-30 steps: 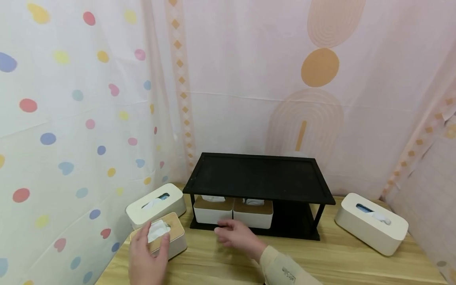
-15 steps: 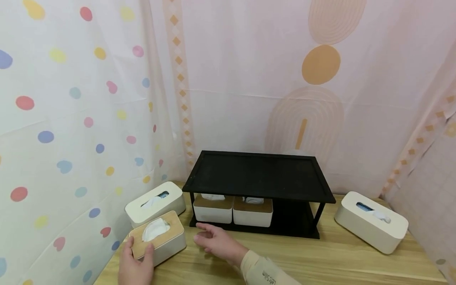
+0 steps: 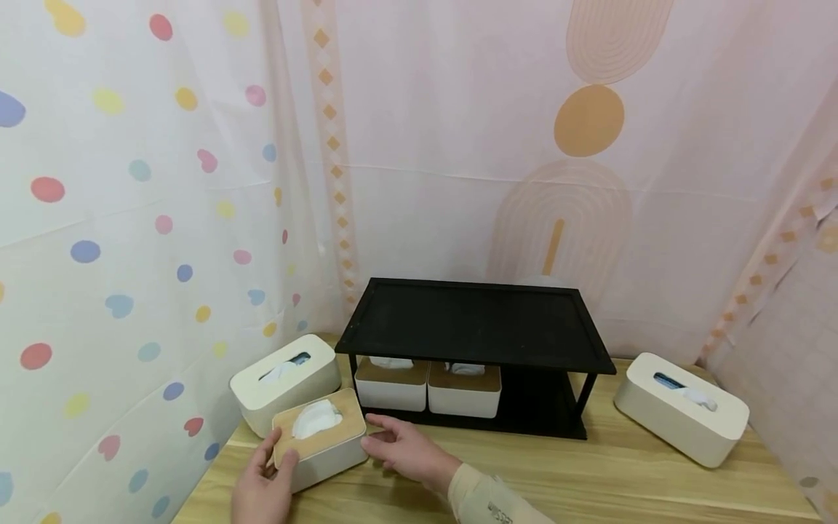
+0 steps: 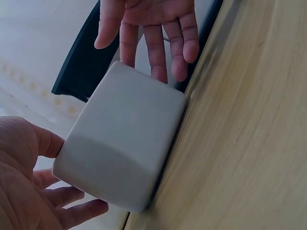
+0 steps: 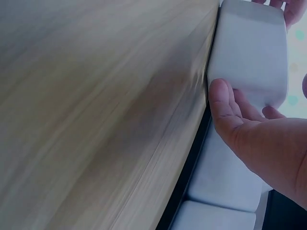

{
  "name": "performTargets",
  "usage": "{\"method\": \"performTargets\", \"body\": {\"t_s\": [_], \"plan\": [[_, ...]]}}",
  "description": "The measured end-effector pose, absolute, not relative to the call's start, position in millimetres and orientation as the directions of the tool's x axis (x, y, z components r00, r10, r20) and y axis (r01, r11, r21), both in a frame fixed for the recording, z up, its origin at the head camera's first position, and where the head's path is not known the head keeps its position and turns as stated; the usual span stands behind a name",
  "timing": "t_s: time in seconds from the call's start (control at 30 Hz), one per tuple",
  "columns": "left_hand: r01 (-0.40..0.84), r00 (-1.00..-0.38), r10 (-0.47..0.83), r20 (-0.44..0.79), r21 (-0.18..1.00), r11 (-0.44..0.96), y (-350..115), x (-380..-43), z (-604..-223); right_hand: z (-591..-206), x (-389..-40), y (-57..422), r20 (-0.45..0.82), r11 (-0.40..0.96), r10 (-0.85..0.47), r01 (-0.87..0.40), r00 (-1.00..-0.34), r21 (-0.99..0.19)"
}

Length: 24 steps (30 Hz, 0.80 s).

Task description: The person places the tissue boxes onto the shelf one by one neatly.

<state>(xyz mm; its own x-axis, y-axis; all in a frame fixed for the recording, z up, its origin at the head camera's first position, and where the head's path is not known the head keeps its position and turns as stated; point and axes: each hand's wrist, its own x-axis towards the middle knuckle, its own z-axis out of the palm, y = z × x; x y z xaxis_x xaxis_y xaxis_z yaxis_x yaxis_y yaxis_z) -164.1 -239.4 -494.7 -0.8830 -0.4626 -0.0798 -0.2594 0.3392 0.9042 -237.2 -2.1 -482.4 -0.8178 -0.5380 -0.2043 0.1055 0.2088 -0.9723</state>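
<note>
A tissue box (image 3: pixel 327 459) with white sides and a wood-coloured lid stands on the table, slightly angled; a white tissue shows in its opening. My left hand (image 3: pixel 265 477) touches its left end, its thumb at the near top edge and its fingers fairly straight along the end in the left wrist view. At the box's right end is my right hand (image 3: pixel 409 451), its fingers straight and touching that end in the right wrist view. Two similar tissue boxes, the left (image 3: pixel 391 391) and the right (image 3: pixel 465 397), stand side by side on the rack's lower level.
The black two-level rack (image 3: pixel 471 320) stands behind my hands on the wooden table (image 3: pixel 524 473). An all-white tissue box (image 3: pixel 281 389) sits left of the rack, close behind the handled box. Another white tissue box (image 3: pixel 681 418) stands at the right. Patterned curtains (image 3: pixel 419 145) hang behind.
The wood-lidded tissue box has shifted right and turned a little, with my left hand following its left end. My right hand moved left earlier and is now at the box's right end.
</note>
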Motion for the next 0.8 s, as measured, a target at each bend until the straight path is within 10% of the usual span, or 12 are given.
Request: {"method": "performTargets", "body": {"t_s": [0.8], "plan": [[-0.195, -0.943, -0.327, -0.069, 0.909, 0.368, -201.1, -172.3, -485.0, -481.7, -221.6, 47.6, -0.183, 0.189, -0.514, 0.098, -0.838, -0.977]]}}
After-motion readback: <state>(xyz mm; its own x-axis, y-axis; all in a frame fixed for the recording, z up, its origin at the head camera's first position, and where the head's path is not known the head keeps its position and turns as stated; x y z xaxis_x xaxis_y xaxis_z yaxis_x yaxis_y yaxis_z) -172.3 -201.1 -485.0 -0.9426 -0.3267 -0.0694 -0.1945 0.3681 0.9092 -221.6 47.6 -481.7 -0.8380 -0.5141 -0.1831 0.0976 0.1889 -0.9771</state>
